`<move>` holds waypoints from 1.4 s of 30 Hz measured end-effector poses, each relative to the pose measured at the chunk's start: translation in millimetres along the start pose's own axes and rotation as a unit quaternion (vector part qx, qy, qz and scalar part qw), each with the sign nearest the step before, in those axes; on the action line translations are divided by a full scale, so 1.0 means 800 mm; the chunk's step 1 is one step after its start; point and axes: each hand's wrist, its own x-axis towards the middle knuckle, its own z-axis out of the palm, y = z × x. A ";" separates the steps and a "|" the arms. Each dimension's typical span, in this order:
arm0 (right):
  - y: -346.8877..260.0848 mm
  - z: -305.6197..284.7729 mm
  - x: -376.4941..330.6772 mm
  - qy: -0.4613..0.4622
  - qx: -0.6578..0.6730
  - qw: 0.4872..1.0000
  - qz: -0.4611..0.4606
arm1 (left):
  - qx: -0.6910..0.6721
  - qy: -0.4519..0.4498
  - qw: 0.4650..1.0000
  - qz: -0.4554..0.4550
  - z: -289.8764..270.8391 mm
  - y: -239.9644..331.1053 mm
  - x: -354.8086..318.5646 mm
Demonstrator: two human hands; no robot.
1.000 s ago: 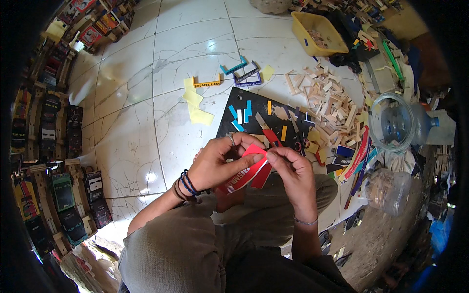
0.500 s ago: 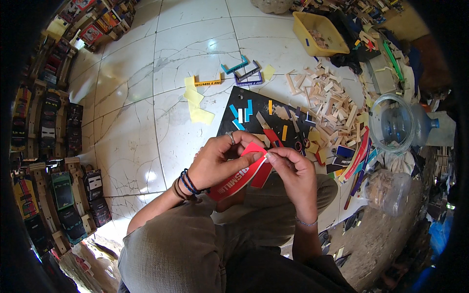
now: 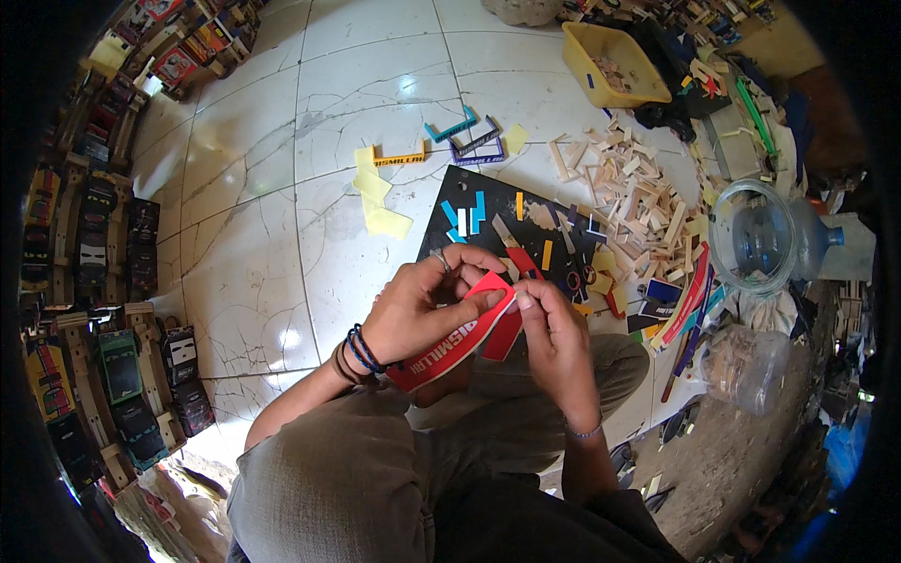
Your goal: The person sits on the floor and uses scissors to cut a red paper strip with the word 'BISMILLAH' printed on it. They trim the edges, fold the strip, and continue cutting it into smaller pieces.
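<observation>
Directions are taken from the hands; twelve o'clock is straight ahead of the person.

Item: red printed strip (image 3: 441, 355), pale-lettered, pale-edged, lifted over the lap. Its long end runs toward eight o'clock.

Item: left hand (image 3: 424, 305), thumb on top and fingers beneath, clamped on the strip's upper end.

Item: right hand (image 3: 554, 342), thumb and forefinger pinched at the strip's tip, close beside the left.

Item: second red piece (image 3: 502, 335), at six o'clock below the pinch — separate or a fold, cannot tell.

Risk: the tip could crease or tear if the right hand tugs askew; a slack left thumb could let the strip twist or slip.

Item: black board (image 3: 499, 195), on the floor at twelve, bearing blue strips (image 3: 480, 205), orange pieces and a red-handled knife (image 3: 505, 232).

Risk: blade bare, near the fingers; a careless forward reach could cause a cut.

Item: yellow paper (image 3: 387, 223), at ten.

Item: U-shaped brackets, orange (image 3: 399, 160) at eleven, purple (image 3: 477, 159) at twelve.

Item: wooden sticks (image 3: 648, 197), heaped at two.

Item: clear plastic jug (image 3: 755, 239), lying between two and three.

Item: yellow basin (image 3: 584, 77), farthest, at one.
</observation>
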 end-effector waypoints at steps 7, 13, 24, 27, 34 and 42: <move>0.005 -0.005 0.002 0.014 0.046 0.999 0.015 | 0.007 0.026 0.999 0.023 -0.002 -0.001 -0.001; -0.003 -0.010 0.000 0.031 0.018 0.999 -0.014 | -0.007 0.014 0.999 0.028 -0.001 -0.003 -0.002; -0.003 -0.008 0.002 0.044 -0.047 0.996 -0.064 | 0.002 0.004 1.000 0.018 -0.003 0.001 -0.002; -0.002 -0.008 0.002 0.040 -0.047 0.997 -0.057 | 0.004 0.001 1.000 0.019 -0.002 0.001 -0.002; -0.004 -0.003 0.001 0.032 0.016 0.999 -0.014 | 0.109 0.040 0.985 0.129 -0.002 -0.002 0.004; -0.007 0.010 0.003 0.064 0.103 0.993 0.003 | 0.103 0.058 0.990 0.071 0.002 -0.001 0.003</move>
